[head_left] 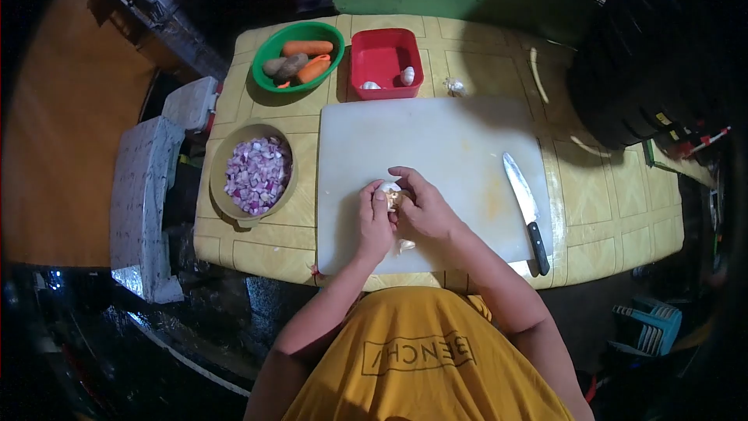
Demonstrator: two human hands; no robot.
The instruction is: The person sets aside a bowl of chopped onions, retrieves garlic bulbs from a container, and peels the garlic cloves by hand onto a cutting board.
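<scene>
Between my two hands, over the near part of the white cutting board (436, 140), is a partly opened garlic bulb (392, 196). My left hand (376, 218) is closed around its left side. From the right, my right hand (423, 204) grips the bulb with thumb and fingers, the index finger curving over the top. A loose garlic clove (406, 245) lies on the board just below my hands. The knife (523, 196) rests along the board's right side, its black handle towards me.
A bowl of chopped red onion (259, 175) stands left of the board. Behind are a green basin (259, 70) with carrots and brownish roots, and a red container (386, 94) holding garlic bulbs. Garlic scraps (454, 86) lie beyond the board. A large dark container (639, 54) stands at the right.
</scene>
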